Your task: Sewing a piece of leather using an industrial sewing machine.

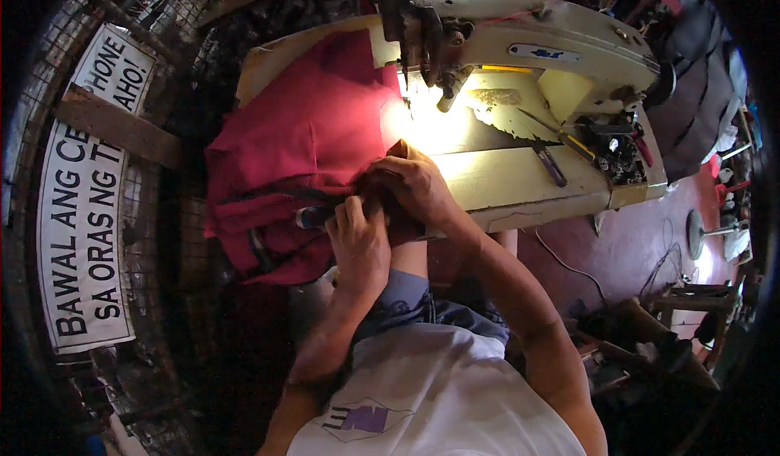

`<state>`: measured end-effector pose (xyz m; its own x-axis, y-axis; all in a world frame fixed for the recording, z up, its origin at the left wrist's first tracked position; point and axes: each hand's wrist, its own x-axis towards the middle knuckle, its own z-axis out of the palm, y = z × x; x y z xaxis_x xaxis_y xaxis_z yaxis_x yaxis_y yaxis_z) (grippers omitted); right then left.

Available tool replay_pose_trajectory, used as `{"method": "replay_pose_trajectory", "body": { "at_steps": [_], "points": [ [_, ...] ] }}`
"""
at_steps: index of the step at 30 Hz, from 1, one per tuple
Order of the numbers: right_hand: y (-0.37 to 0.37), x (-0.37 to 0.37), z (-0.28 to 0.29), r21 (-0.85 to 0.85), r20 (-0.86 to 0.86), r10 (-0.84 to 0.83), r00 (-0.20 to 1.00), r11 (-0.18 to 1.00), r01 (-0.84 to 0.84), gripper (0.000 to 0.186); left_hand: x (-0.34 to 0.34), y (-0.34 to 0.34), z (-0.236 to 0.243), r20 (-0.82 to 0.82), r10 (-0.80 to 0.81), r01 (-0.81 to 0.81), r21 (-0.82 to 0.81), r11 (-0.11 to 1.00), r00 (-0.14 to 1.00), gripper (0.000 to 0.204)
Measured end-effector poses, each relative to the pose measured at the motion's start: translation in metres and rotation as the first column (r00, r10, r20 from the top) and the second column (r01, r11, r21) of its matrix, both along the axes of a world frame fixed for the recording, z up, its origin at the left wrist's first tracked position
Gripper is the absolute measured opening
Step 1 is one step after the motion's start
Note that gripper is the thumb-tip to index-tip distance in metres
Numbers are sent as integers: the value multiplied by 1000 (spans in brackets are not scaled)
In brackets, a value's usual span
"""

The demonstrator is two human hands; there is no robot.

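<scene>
A large piece of red fabric (301,123) lies on the left part of the sewing machine table (512,184) and drapes over its front edge, with dark strips and a small blue-and-white item (311,218) among its folds. My left hand (357,245) has its fingers curled on the bunched fabric at the front edge. My right hand (414,188), just above and right of it, also pinches the bunched cloth, below the lit needle area of the cream sewing machine (536,34). What exactly lies under my fingertips is partly hidden.
Right of the needle lie a screwdriver (574,142), another hand tool (551,165) and a dark tray of small parts (617,164). A wire-mesh wall with white signs (85,253) stands at left. A cable, dark cloth (691,90) and wooden clutter are at right.
</scene>
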<state>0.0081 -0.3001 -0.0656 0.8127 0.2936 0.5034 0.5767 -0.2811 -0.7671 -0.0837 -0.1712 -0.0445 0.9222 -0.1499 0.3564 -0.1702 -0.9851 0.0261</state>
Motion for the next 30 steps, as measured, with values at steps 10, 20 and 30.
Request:
{"method": "replay_pose_trajectory", "body": {
  "at_steps": [10,20,30],
  "points": [
    [3,7,18,-125,408,-12,913,990,68,22,1,20,-13,249,-41,114,-289,951,968,26],
    [91,7,126,-32,103,417,903,909,-416,30,15,90,66,642,199,52,-351,935,741,19],
    [94,23,134,396,-175,244,954,904,-159,25,78,76,98,676,150,49,-266,963,722,26]
  ]
}}
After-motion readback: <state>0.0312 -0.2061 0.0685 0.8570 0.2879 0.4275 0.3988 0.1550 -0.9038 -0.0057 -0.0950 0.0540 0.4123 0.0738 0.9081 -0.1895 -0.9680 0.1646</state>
